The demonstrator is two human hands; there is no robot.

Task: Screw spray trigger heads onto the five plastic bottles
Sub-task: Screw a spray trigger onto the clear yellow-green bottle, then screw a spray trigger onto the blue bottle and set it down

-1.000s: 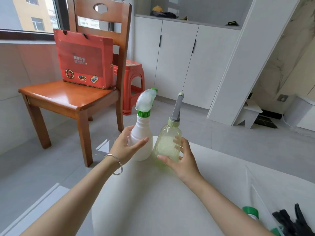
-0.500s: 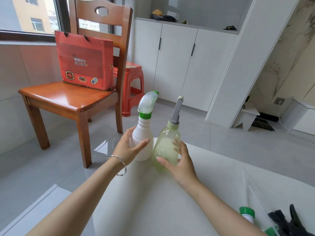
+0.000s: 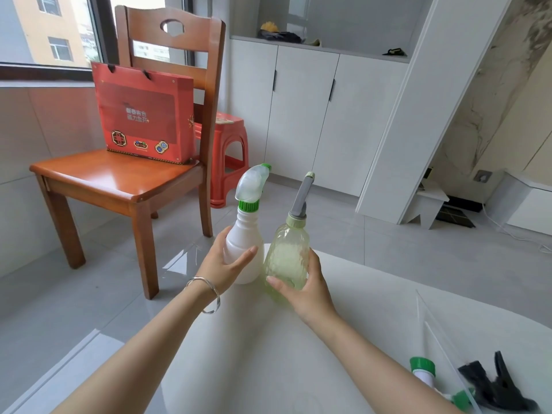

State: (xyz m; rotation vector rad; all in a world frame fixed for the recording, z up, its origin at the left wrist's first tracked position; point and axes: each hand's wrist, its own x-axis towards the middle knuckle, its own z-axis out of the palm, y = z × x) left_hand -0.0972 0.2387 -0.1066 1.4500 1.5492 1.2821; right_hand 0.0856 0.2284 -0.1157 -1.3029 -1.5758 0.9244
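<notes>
Two capped bottles are standing side by side at the table's [image 3: 268, 354] far edge. The left hand [image 3: 221, 264] is gripping the white bottle [image 3: 243, 249], and the right hand [image 3: 304, 291] is gripping the green bottle [image 3: 286, 258]. A clear tray [image 3: 433, 333] is holding loose black trigger heads [image 3: 493, 386].

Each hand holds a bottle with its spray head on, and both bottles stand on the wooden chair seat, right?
Not quite. In the head view both bottles stand on the white table, not the wooden chair, which stands beyond it with a red gift bag. The rest holds: the left hand holds the white bottle, the right hand the pale green bottle, spray heads on.
</notes>
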